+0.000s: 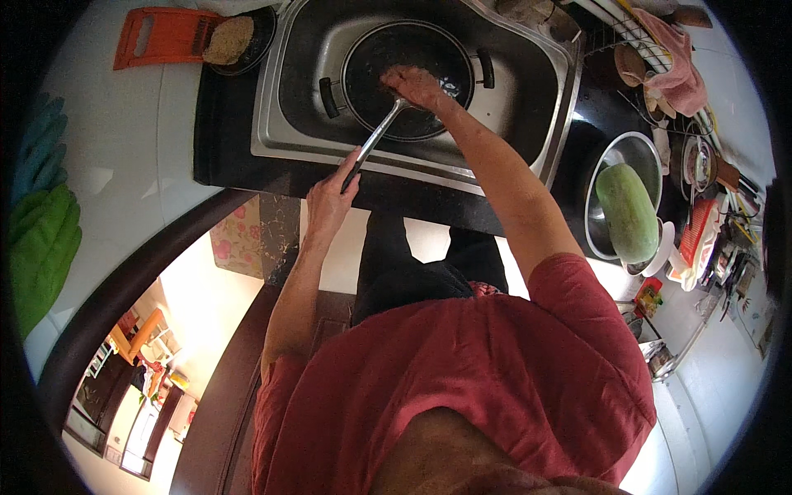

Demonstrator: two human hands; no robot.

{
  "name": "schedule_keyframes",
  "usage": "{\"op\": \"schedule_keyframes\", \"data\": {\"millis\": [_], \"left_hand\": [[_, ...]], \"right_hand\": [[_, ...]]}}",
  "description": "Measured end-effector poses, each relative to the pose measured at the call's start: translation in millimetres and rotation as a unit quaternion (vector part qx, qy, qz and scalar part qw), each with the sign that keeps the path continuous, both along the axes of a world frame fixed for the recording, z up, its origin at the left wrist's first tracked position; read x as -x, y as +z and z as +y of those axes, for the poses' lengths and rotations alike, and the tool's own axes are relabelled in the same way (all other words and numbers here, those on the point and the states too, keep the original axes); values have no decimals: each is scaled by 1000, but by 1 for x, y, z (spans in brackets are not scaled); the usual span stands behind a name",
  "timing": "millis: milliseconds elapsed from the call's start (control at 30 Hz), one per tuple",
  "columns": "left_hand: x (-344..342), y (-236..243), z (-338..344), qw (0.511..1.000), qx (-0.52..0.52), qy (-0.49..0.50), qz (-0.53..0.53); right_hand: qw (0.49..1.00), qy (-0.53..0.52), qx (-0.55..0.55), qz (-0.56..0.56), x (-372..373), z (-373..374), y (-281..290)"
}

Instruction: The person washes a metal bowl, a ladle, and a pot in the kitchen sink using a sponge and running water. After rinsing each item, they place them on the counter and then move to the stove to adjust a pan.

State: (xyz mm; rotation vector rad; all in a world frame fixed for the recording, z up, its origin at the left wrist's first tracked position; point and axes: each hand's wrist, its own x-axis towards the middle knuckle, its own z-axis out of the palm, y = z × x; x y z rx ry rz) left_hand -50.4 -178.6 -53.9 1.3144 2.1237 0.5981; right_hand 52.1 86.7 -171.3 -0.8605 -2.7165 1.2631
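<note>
A round dark pot [363,70] with two black side handles sits in the steel sink [511,136], with a glint of light near my right hand. My left hand [330,198], at the sink's front edge, is closed around the black handle of a long metal kitchen utensil [381,132], which slants up into the pot. Inside the pot, my right hand [417,87] lies over the utensil's far end, its fingers bent. That end is covered, so I cannot tell what kind of utensil it is or what the fingers grip.
Right of the sink, a steel bowl [596,219] holds a large green gourd [629,214]. An orange slotted board [157,37] and a tan scrubber [229,41] are at the far left. Green gloves [41,247] hang left; a pink cloth [676,70] hangs on a rack at right.
</note>
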Motion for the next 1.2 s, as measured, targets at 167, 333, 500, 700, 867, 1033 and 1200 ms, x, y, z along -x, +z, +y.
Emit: {"op": "schedule_keyframes", "data": {"millis": [167,333,500,700,867,1033,1200], "left_hand": [[-1,1,3,1000,-11,-2,-5],[-7,0,-4,1000,-9,12,-2],[-18,9,1,989,43,102,-101],[-22,10,9,985,-24,121,-123],[-21,13,6,975,27,159,-150],[-18,6,4,973,-11,146,-178],[-11,1,3,969,-32,128,-207]], "right_hand": [[987,-154,42,22,-16,-2,-21],[876,-387,273,87,-21,-24,-15],[927,-320,182,75,-48,-27,-66],[931,-297,-79,-197,-49,-10,-104],[927,-329,162,80,-33,-38,-13],[951,-193,-192,147,-1,-104,53],[956,-219,-119,157,13,-96,30]]}}
